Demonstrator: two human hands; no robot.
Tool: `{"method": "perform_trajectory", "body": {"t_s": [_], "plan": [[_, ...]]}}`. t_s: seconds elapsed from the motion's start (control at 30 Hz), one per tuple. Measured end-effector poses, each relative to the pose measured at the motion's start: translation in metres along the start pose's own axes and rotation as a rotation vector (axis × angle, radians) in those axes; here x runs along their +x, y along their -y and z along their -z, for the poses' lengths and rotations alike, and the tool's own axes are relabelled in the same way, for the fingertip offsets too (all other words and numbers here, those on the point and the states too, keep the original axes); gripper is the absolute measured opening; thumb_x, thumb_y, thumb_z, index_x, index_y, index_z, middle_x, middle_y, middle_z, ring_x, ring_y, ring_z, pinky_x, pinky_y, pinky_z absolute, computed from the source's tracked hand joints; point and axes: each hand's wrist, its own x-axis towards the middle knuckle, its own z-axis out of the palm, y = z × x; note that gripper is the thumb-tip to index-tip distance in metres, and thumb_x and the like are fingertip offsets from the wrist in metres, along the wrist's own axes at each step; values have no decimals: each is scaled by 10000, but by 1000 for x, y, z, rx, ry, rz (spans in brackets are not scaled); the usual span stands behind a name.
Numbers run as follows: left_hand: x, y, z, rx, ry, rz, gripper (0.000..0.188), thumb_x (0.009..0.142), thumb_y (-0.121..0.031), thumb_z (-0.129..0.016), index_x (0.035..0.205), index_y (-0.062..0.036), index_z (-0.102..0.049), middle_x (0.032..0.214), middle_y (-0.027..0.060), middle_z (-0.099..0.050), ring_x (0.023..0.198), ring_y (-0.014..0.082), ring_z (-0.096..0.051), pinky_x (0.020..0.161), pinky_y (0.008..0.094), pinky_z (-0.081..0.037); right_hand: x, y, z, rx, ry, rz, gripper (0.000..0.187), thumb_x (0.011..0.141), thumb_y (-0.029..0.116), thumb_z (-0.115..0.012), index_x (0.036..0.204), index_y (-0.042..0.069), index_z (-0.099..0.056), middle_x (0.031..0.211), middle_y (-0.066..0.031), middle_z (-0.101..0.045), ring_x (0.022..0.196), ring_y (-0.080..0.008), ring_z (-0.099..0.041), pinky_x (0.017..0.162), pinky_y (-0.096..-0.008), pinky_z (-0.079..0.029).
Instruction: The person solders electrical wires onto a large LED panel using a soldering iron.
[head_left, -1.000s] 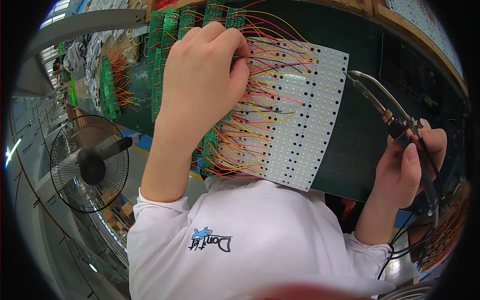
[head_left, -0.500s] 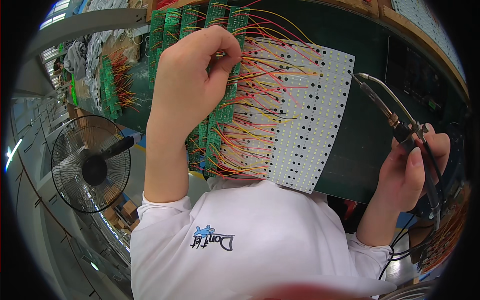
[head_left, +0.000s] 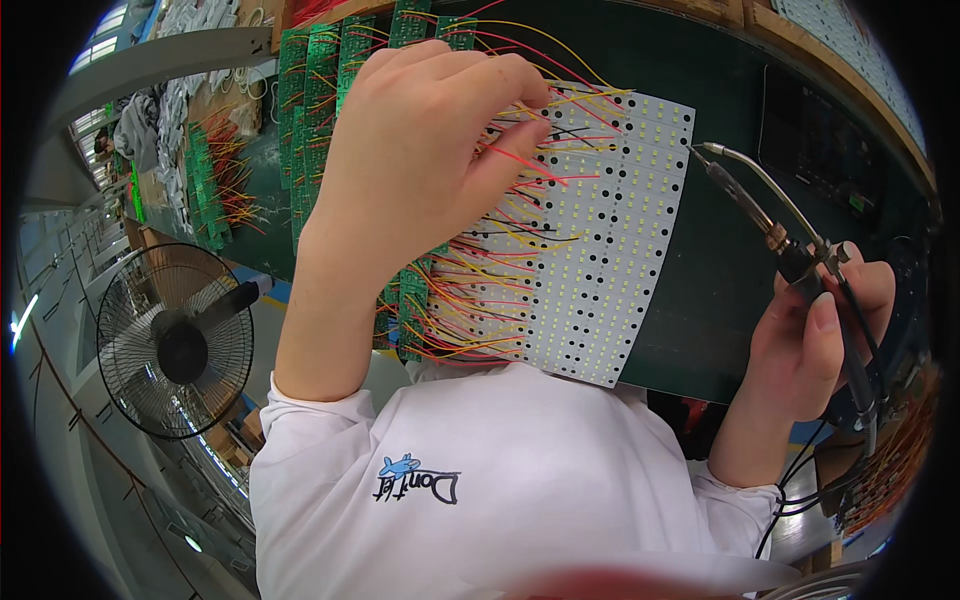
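Note:
My left hand (head_left: 430, 140) hangs over the left part of a white LED panel (head_left: 610, 240) with rows of small yellowish lights and black holes. Its thumb and forefinger are a little apart, with thin red, yellow and black wires (head_left: 560, 180) around and behind the tips. Those wires run from green circuit boards (head_left: 322, 75) partly hidden under that hand. In my right hand (head_left: 815, 340) is a soldering iron (head_left: 745, 200) with a curved metal tube alongside, its tip pointing up and left beside the panel's right edge, apart from it.
The panel lies on a dark green worktop (head_left: 690, 320). A dark flat device (head_left: 815, 140) rests at the far right. More wired boards (head_left: 205, 190) sit at the far left, above a black fan (head_left: 180, 340). Black cables (head_left: 800, 500) hang below my right hand.
My left hand has moved right, from the green boards to over the wires on the panel, and its thumb and forefinger have parted. My right hand with the soldering iron stays nearly still.

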Motion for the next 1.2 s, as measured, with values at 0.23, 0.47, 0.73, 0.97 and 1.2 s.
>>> {"method": "perform_trajectory", "body": {"t_s": [0.23,0.47,0.73,0.97,1.2], "plan": [[15,-8,-21,-128,-36,154,116,788,-109,-718,890,-89,-668,612,40,-542,506,182,-472,481,315,-377,4,-2,0,-46,12,45,343,772,260,-711,862,57,-449,725,-51,-474,563,-88,-432,509,-194,-355],[14,-8,-20,-133,-17,85,153,770,44,-648,889,-43,-606,733,71,-572,612,214,-550,551,307,-438,4,2,2,-2,95,-14,280,794,186,-657,907,35,-451,793,-69,-456,660,-108,-473,600,-220,-412],[17,-19,-24,-369,50,74,247,718,130,-584,913,-20,-600,813,90,-582,706,250,-579,621,327,-467,7,-4,0,-52,1,-40,389,778,261,-765,860,81,-429,751,-29,-461,615,-82,-434,534,-206,-368],[21,-17,-37,-335,-3,57,175,745,80,-660,886,-17,-627,813,76,-607,694,226,-580,591,313,-469,12,-1,8,-69,118,-88,314,808,188,-707,884,74,-425,774,-53,-467,633,-105,-457,566,-220,-396],[20,-11,-35,-361,-18,123,164,748,70,-694,874,-25,-650,784,66,-603,669,197,-573,571,295,-465,13,-6,-1,-150,118,-68,343,779,180,-742,886,56,-441,773,-80,-549,601,-112,-465,540,-248,-392]]}}
